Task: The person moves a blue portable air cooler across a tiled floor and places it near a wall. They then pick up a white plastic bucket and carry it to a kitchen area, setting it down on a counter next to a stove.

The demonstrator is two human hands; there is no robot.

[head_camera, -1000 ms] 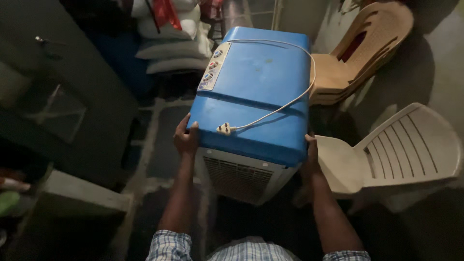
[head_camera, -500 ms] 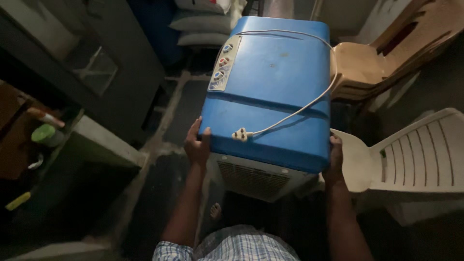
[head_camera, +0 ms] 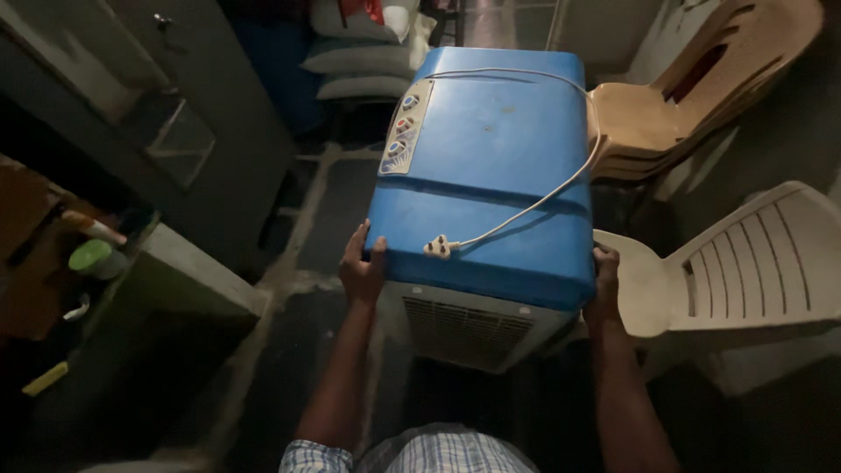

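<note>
A blue-topped air cooler [head_camera: 491, 166] with a white grilled body stands in front of me. A white power cord with its plug [head_camera: 438, 247] lies across the blue lid, and a panel with three knobs [head_camera: 400, 130] runs along the lid's left edge. My left hand [head_camera: 361, 267] grips the near left corner of the lid. On the near right corner my right hand [head_camera: 604, 280] holds the lid's side.
A white plastic chair [head_camera: 745, 271] stands close on the right, with stacked tan plastic chairs [head_camera: 683, 105] behind it. Filled white sacks [head_camera: 359, 61] lie beyond the cooler. A dark cabinet [head_camera: 158, 114] and a concrete ledge [head_camera: 184, 271] with small items line the left.
The cooler and both hands keep their grip; the view shifted slightly, and the cooler now sits a little farther left and lower than one second ago.
</note>
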